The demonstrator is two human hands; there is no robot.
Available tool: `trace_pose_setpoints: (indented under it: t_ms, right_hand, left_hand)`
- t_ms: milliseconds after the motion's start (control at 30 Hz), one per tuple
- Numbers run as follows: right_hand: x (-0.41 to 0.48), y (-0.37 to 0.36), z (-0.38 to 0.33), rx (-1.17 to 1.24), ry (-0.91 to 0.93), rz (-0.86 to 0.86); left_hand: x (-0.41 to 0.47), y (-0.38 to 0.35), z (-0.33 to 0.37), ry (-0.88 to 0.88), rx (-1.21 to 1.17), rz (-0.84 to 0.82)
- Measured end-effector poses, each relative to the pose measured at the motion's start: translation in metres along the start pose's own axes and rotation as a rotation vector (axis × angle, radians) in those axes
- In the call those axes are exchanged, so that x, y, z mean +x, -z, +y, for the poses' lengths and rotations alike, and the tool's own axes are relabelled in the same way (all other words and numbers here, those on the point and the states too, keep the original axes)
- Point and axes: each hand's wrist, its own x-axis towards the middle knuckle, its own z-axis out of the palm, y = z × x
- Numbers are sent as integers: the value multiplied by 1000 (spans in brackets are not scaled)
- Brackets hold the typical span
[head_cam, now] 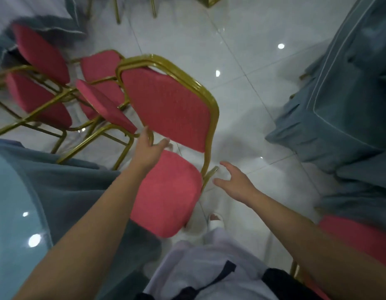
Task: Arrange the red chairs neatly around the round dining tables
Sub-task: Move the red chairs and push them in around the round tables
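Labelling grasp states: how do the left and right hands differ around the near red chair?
The left hand grips the near red chair by its gold back frame; the right hand touches nothing, just beside the seat's rear corner. The left hand is curled round the tube; the right hand is spread open. Both are bare and reach toward that chair.

Left hand [147, 148] grips the red chair [168, 105]; right hand [234, 184] hovers beside it, spread.

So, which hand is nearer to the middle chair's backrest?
Left. The left hand grips the backrest at its lower edge; the right hand is open, apart, beside the seat.
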Motion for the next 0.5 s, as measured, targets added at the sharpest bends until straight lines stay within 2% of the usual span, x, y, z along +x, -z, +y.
trace_pose_setpoints:
  t_ms: [100, 500]
  right_hand:
    - [-11, 12, -8, 0, 59, 22]
    - [-13, 94, -42, -47, 230, 168]
  left_hand:
    - [-2, 11, 36, -4, -258, 57]
    - [47, 15, 116, 106, -384, 201]
